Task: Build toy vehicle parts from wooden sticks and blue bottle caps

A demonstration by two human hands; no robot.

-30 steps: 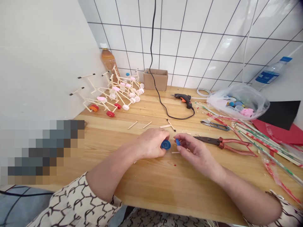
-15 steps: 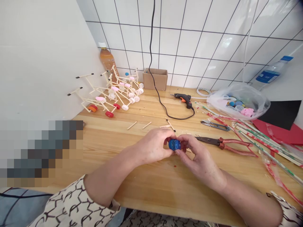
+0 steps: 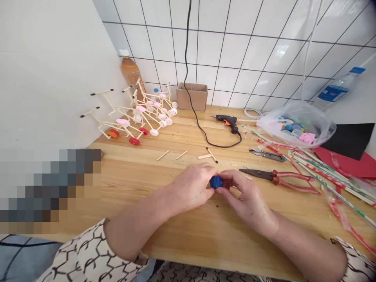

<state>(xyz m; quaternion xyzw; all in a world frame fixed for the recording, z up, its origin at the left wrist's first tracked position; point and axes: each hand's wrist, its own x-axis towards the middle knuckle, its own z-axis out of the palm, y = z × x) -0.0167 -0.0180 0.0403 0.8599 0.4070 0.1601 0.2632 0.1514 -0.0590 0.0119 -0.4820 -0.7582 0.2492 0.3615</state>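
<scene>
No legible text or labels

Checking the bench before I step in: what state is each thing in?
left hand: gripping blue cap
right hand: gripping blue cap
blue cap: held between both hands
glue gun: lying on the table, cord attached
red-handled pliers: lying on the table, jaws closed
cardboard box: upright, open-topped

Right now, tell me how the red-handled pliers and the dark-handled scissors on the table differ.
The long-nose pliers are clearly longer than the scissors. The pliers' red handles spread wide apart, while the scissors' dark handles lie close together. The pliers also lie nearer the person's right hand. Both lie flat on the wooden table, tips pointing left in view.
</scene>
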